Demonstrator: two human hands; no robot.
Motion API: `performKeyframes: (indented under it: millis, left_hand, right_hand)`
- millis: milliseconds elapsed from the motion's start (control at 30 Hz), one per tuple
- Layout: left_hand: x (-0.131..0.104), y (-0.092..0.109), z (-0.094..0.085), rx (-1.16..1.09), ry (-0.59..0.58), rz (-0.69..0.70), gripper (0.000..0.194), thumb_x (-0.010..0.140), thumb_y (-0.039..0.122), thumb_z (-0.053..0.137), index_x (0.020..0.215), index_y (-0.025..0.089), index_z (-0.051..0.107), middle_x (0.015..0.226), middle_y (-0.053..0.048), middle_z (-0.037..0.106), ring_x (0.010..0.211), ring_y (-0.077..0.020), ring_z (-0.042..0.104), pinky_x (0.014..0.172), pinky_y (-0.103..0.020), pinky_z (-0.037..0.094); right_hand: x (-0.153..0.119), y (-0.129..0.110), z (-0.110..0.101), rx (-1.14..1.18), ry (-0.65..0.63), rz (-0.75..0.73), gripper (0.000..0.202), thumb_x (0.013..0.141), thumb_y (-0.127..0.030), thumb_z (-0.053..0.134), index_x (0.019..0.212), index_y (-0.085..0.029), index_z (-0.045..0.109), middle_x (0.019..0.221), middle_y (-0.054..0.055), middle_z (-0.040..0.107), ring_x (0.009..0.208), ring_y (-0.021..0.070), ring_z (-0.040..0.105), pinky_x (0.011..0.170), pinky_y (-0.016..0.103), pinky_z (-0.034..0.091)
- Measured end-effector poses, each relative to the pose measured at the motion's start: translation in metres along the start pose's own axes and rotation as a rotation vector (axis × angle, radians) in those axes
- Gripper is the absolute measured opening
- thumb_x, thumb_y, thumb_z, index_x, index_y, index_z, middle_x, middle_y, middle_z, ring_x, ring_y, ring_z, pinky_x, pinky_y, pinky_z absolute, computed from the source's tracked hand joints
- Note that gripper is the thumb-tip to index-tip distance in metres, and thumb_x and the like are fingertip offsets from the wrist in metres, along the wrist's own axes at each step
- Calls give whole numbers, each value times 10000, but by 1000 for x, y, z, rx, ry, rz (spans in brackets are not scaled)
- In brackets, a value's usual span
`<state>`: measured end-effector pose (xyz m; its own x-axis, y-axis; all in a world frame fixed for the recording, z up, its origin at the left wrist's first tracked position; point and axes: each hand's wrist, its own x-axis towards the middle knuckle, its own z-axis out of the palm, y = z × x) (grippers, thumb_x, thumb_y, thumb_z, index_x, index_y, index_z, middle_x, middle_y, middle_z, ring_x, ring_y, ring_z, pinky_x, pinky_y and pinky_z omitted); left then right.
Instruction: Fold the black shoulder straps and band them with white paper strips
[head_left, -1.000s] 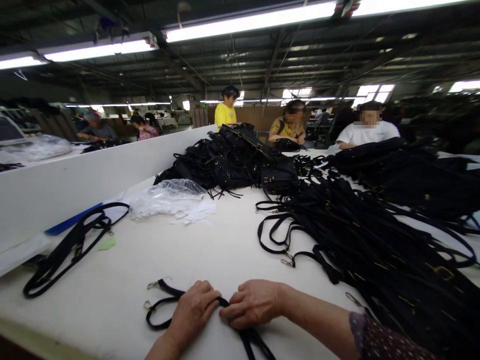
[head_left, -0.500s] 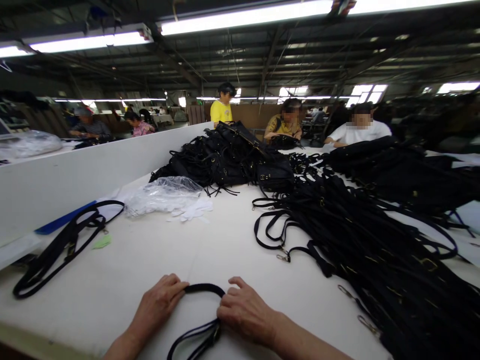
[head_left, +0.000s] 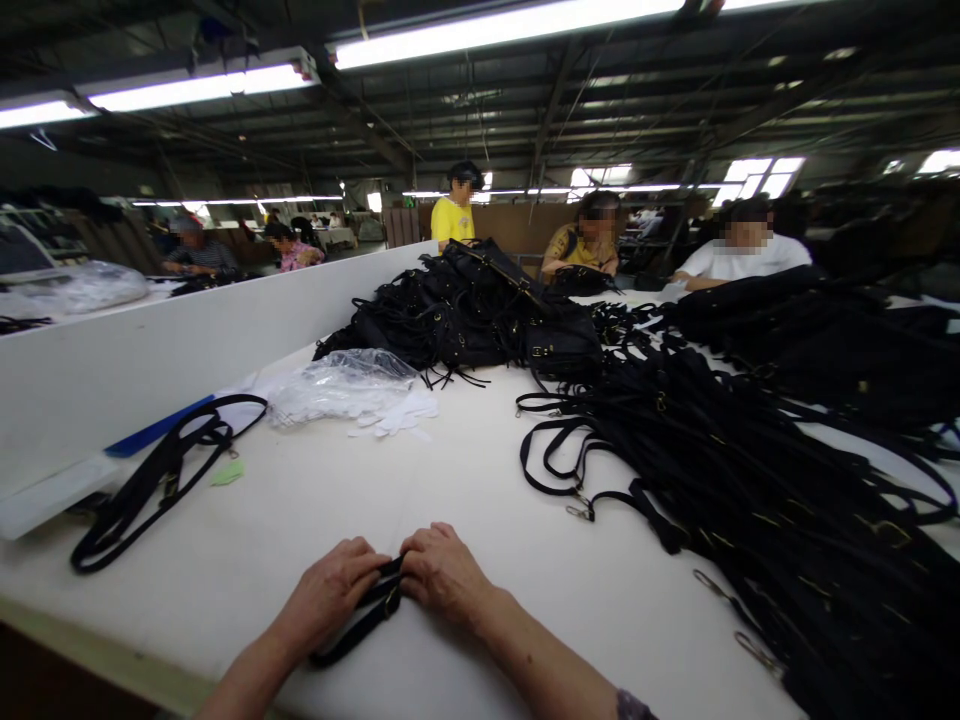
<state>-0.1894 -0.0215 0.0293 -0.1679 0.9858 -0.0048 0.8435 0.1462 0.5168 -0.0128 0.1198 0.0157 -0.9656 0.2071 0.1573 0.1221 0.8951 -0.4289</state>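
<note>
A black strap (head_left: 358, 634) lies folded in loops on the white table (head_left: 480, 480) near its front edge, with a small metal buckle on it. My left hand (head_left: 334, 592) is closed on the strap's left side, fingertips over its upper loop. Close beside it, my right hand (head_left: 442, 570) grips the strap's upper right end; the fingers hide that part. Only a narrow gap separates the two hands. Where the strap's ends lie cannot be made out.
A big heap of black straps (head_left: 750, 500) with metal clips covers the right side. Black bags (head_left: 480, 320) are piled at the back. Left stand another looped strap (head_left: 150, 490), a blue strip (head_left: 157, 427), clear plastic bags (head_left: 345, 385) and a low white partition (head_left: 187, 340). Several people sit or stand beyond.
My right hand has moved left and up, closer to my left hand. The strap's open arc between them has been drawn into a tighter fold. The view has turned slightly left.
</note>
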Motion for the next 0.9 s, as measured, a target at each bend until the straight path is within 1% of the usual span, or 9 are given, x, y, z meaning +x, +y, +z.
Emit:
performKeyframes:
  millis: [67,167,267,333,400,467,600,767,900]
  left_hand:
    - [-1,-10,-12,-129,-35,2,293,940,346,461,1123,342,690,1032,-1,740,992,-180,677,927,-329,545]
    - [-5,-20,-31,-295,-64,-76,381,959,426,406,1240,310,636,1186,-23,746,1115,-205,675,1025,-376,532]
    - [-14,-19,-36,-204,-75,-89,490,883,502,550,1340,323,551,1385,-38,645,1285,-257,582,1124,-458,461]
    - [-20,-15,-29,-36,-88,-29,695,761,462,716,1403,345,474,1480,-48,559,1371,-308,495,1167,-535,395]
    - [-24,-12,-16,95,-75,19,796,711,345,763,1432,355,426,1494,-56,541,1388,-327,468,1179,-584,357]
    - [-26,-11,-4,147,-42,42,697,761,274,703,1407,365,458,1433,-48,595,1337,-302,519,1155,-566,399]
    - [-26,-14,8,117,19,54,454,869,333,604,1317,371,543,1274,-40,671,1179,-251,614,1044,-467,523]
    - [-28,-17,16,118,107,59,425,882,435,599,1299,374,548,1258,-54,666,1172,-263,616,1043,-482,532]
    - [-31,-17,17,126,121,72,469,850,450,639,1304,386,542,1280,-47,659,1183,-273,615,1042,-482,539]
  right_hand:
    - [0,-1,1,0,20,25,119,905,-307,611,970,-242,686,1049,10,729,1013,182,615,949,362,395]
    - [-3,-3,1,0,39,59,92,885,-298,638,931,-236,687,1034,5,731,993,184,616,923,346,394]
    - [-3,-4,0,-14,31,61,101,885,-314,638,905,-229,689,1004,11,731,967,186,618,917,348,394]
    - [-3,-3,1,-38,25,55,105,885,-315,636,891,-223,686,980,15,728,949,187,616,911,349,397]
    - [-4,-2,1,-57,25,51,111,882,-321,639,881,-218,679,965,16,724,936,188,613,907,350,400]
    - [-6,1,2,-61,30,46,128,880,-340,643,876,-215,672,953,13,722,929,189,610,904,349,401]
    - [-14,6,1,-20,48,44,132,874,-348,654,874,-216,660,956,10,719,923,177,610,914,341,405]
    - [-24,7,-2,58,88,36,68,866,-273,648,875,-207,637,1030,15,726,972,165,629,1003,364,380]
    - [-28,6,-2,109,102,37,71,828,-226,653,893,-202,641,1110,29,714,1034,174,634,997,342,411]
